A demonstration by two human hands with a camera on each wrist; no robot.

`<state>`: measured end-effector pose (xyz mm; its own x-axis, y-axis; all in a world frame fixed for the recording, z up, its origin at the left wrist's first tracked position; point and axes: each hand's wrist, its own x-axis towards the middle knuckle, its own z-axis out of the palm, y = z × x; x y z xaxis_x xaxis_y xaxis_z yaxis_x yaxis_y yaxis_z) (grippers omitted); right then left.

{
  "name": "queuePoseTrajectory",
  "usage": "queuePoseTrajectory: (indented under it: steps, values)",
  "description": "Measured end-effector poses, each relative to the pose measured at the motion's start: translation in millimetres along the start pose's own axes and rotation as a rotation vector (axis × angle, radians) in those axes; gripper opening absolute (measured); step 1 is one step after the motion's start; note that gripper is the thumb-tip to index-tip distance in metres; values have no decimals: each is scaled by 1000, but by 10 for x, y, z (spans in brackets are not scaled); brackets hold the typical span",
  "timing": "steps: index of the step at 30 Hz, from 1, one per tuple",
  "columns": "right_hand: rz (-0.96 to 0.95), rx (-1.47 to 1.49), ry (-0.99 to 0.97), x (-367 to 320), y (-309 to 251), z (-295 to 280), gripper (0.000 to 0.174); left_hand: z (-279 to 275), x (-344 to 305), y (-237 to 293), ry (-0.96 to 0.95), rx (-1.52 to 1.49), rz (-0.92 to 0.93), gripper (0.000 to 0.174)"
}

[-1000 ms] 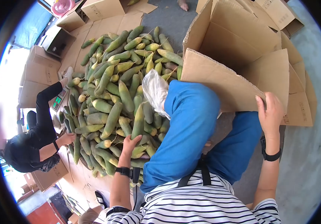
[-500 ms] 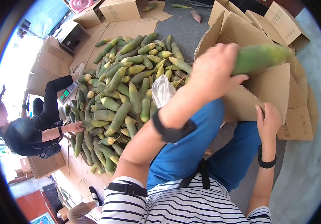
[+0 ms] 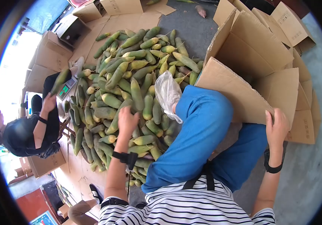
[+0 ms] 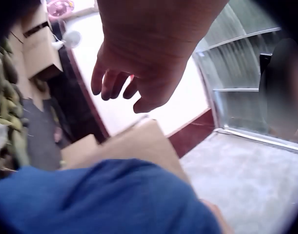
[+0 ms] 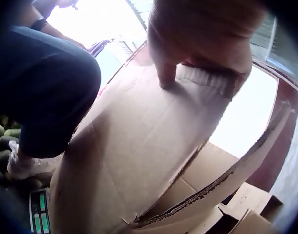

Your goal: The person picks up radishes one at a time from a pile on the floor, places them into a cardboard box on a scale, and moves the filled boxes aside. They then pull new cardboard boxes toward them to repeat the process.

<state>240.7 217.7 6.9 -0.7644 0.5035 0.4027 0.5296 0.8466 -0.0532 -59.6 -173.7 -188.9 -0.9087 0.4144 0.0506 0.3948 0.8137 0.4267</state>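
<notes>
Long green radishes (image 3: 136,93) lie heaped on the floor. Over the near part of the heap, my left hand (image 3: 128,123) reaches down with nothing visible in its grasp; what its fingertips touch is hidden. The left wrist view has this hand (image 4: 144,58) empty, fingers loosely bent. My right hand (image 3: 277,125) grips the near rim of a tall open cardboard box (image 3: 230,88) beside my knee. Seen from the right wrist, the hand (image 5: 202,44) pinches the edge of the box wall (image 5: 134,126), thumb on one face. The bottom of the box is hidden.
Across the heap, another person (image 3: 22,137) lifts a radish (image 3: 60,80) near a scale with a green display (image 3: 65,90). Clear plastic (image 3: 167,92) covers my foot beside the heap. More cartons (image 3: 286,24) stand behind the box, and one radish (image 3: 201,11) lies apart.
My left hand carried a radish over the box and has come back to the heap without it. My right hand has stayed on the rim. The other person has raised a radish.
</notes>
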Motion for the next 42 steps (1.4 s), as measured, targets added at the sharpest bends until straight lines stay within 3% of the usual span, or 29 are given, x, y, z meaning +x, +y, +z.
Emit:
queuePoseTrajectory:
  steps: [2,4,8,12,14,19,20,22,26,29,31,32,34,36,38,39,41,42]
  values:
    - [1,-20,4,17,36,13,19,213,-155,-818,7,162,-75,52]
    - [4,-45,7,44,41,26,19,150,-228,-1092,-55,281,-306,62]
    - [-3,-24,-7,60,39,12,18,346,-287,-1722,-242,370,-386,74]
    - [9,-15,-19,70,-11,-13,16,306,-219,-1502,-335,285,-515,70]
    - [8,-13,-18,80,-34,-21,16,331,-158,-1432,-390,413,-521,65]
    - [27,-11,-2,70,10,-4,15,606,-313,-1195,-363,509,-333,64]
    - [1,-22,1,76,7,2,16,782,-395,-1326,-259,407,-241,62]
    - [7,-67,12,65,24,-12,17,880,-475,-1368,-206,68,-343,59]
    - [-17,-37,40,83,10,-34,19,883,-512,-1402,-262,19,-363,63]
    - [-23,-15,54,64,18,-16,20,785,-522,-1083,-177,-90,-361,65]
    - [-23,-7,44,45,36,-7,19,713,-479,-933,-301,-522,-493,59]
    - [-8,-4,51,38,41,-1,19,657,-477,-868,-301,-512,-480,59]
    - [-32,10,74,17,53,1,18,201,-427,-254,-384,-1156,-749,49]
    - [-2,2,51,-8,46,-26,17,-116,-396,103,-459,-1182,-710,46]
    - [-28,12,89,-24,42,-8,17,-298,-373,342,-345,-1072,-398,48]
    - [-26,27,99,-23,46,10,17,-605,-306,739,-358,-1027,-286,51]
    - [-13,20,79,-37,45,4,17,-947,-87,1253,-234,-866,117,62]
    - [-3,5,66,-17,40,6,17,-1109,18,1516,-206,-828,198,67]
